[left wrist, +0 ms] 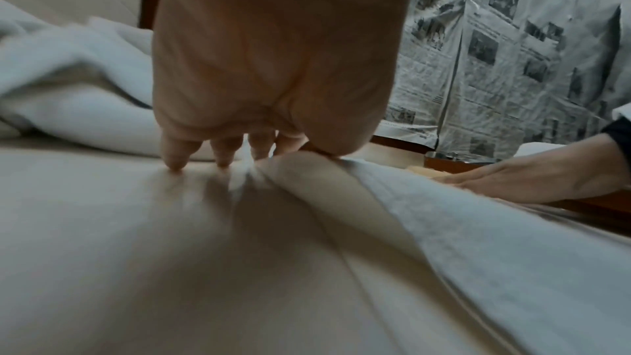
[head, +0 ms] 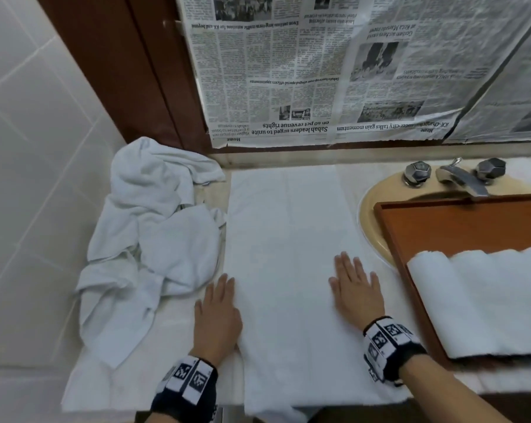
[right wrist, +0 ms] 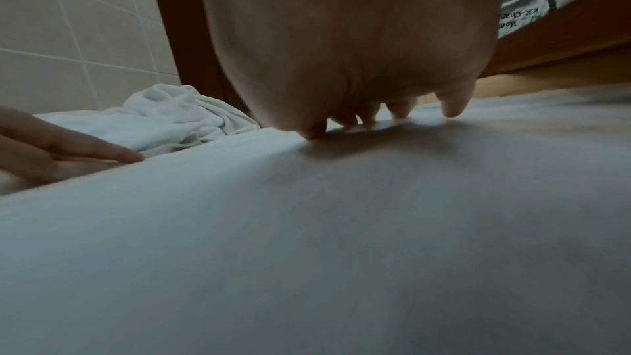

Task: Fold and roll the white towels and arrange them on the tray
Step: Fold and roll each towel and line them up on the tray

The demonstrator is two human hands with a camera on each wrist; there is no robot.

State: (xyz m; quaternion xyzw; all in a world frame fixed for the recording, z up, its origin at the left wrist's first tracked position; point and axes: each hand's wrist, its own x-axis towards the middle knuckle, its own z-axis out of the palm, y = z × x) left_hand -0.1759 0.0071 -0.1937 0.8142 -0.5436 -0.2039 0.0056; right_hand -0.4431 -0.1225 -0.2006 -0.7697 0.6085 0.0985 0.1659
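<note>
A white towel (head: pixel 288 254) lies folded into a long strip on the counter, running from the back wall to the front edge. My left hand (head: pixel 216 312) lies flat along the strip's left edge, fingers straight. My right hand (head: pixel 357 288) presses flat on the strip's right side. In the left wrist view the left fingers (left wrist: pixel 176 153) touch the cloth beside the folded edge (left wrist: pixel 427 199). In the right wrist view the right fingertips (right wrist: pixel 452 107) rest on the towel (right wrist: pixel 341 226). A rolled white towel (head: pixel 484 300) lies in the wooden tray (head: pixel 459 221) at the right.
A crumpled heap of white towels (head: pixel 154 239) sits at the left against the tiled wall. The tray rests over a beige sink (head: pixel 369 215) with a metal tap (head: pixel 462 178). Newspaper (head: pixel 334 65) covers the mirror behind.
</note>
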